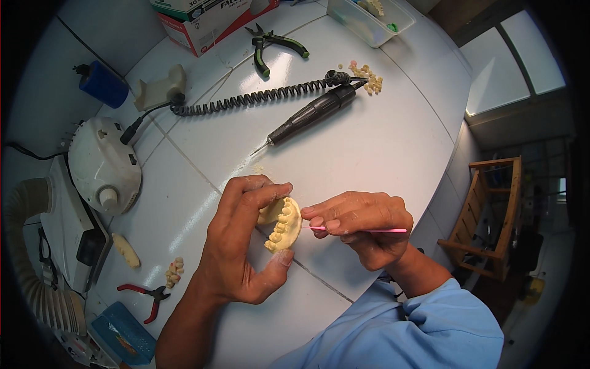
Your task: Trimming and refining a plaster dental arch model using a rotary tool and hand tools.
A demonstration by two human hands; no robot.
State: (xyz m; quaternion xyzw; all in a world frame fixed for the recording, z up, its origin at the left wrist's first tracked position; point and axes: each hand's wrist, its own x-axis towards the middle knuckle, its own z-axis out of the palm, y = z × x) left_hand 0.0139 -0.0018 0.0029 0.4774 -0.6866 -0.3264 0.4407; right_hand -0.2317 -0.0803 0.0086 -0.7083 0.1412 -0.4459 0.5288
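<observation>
My left hand (246,246) grips a cream dental cast (281,224) by its edges, with a row of moulded teeth turned toward my right. Close against the cast's right side, my right hand (362,224) holds a thin pink stick tool (387,231) in closed fingers, its fine tip reaching toward the cast. A black handpiece (313,114) with a pointed bit lies above both hands on the white tiled worktop (399,154), joined to a coiled cord (246,98).
At left are a white control unit (101,163), hose (34,246), cast piece (126,249), loose teeth (174,270), red cutters (147,298) and blue box (120,332). At back are pliers (267,46), small pieces (372,80), plastic tub (362,31) and carton (203,24). A wooden frame (485,221) stands right.
</observation>
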